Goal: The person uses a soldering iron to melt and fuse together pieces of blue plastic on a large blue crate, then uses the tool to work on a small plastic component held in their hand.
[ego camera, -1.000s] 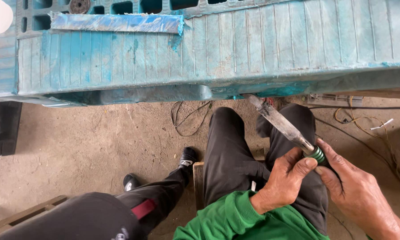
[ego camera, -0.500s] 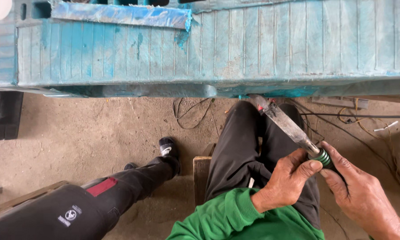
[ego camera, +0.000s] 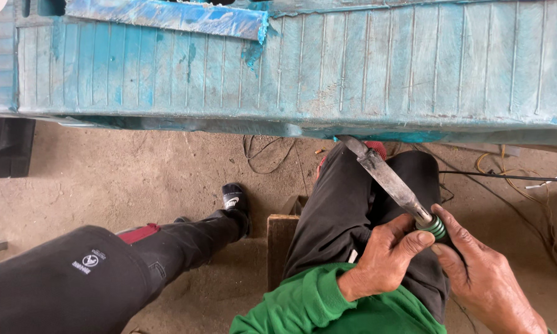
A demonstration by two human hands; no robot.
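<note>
The left hand (ego camera: pixel 386 256) and the right hand (ego camera: pixel 482 272) are both closed around the green handle (ego camera: pixel 438 227) of a flat metal blade (ego camera: pixel 386 178), above the person's lap. Each grip is clenched on this handle. The blade's tip touches the lower edge of the turquoise ribbed panel (ego camera: pixel 352 68). A wooden block (ego camera: pixel 281 238) stands on the dirt floor (ego camera: pixel 136 173).

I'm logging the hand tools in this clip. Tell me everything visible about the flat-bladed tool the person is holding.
The scraper has a long, flat grey metal blade, dull and smeared with pale residue, with a teal tint near its tip. A green ribbed collar joins blade to handle; the handle itself is hidden in the right hand. The left hand pinches the collar end. The blade slants up and left over the person's black trousers, its tip by the lower edge of the teal ribbed panel.
</note>
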